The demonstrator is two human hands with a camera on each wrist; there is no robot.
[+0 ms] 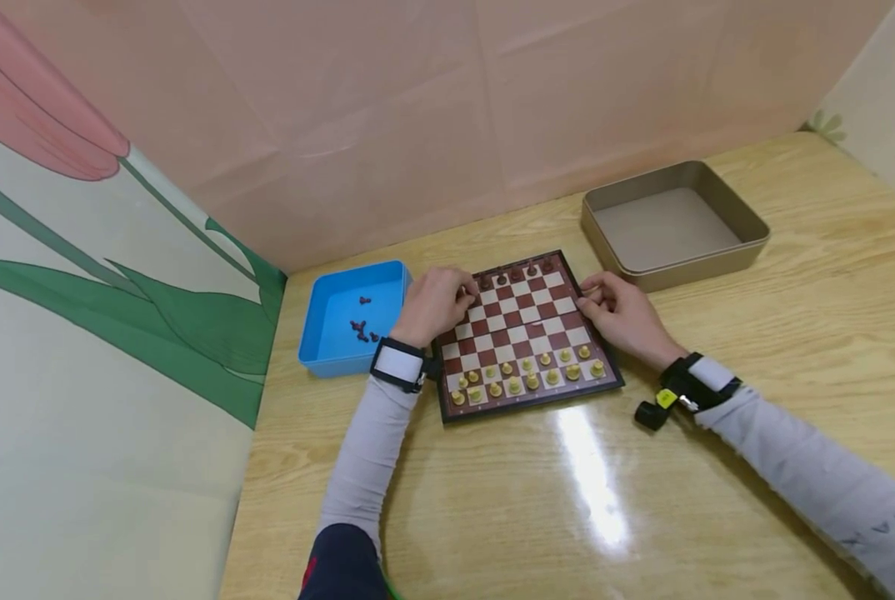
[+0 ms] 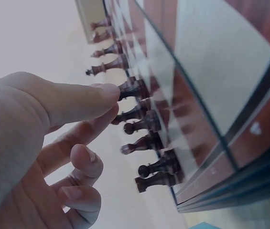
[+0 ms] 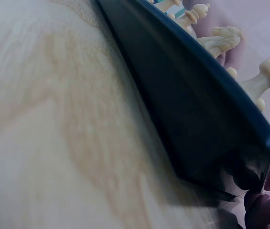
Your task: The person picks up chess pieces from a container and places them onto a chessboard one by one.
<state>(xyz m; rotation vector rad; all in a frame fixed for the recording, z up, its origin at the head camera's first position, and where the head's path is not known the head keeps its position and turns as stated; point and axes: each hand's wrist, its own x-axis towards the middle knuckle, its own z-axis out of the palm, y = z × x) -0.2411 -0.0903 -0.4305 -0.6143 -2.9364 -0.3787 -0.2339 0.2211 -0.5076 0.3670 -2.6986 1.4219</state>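
Note:
A magnetic-looking chessboard (image 1: 509,335) lies on the table, with pale yellow pieces (image 1: 532,381) in two rows along its near side. Dark pieces (image 1: 532,269) stand along the far side. At the far left of the board, my left hand (image 1: 436,302) pinches a dark chess piece (image 2: 135,88) between thumb and index finger. Its top is hidden by the fingertips, while its base is right at the board. More dark pieces (image 2: 159,164) stand on either side of it. My right hand (image 1: 626,321) grips the board's right edge, thumb at the rim.
Left of the board sits a blue box (image 1: 346,365) with several dark pieces (image 1: 361,327) lying in it. An open brown box (image 1: 698,265) stands at the back right, close to my right hand. A pink-covered wall (image 1: 387,142) bounds the table (image 1: 492,500) behind.

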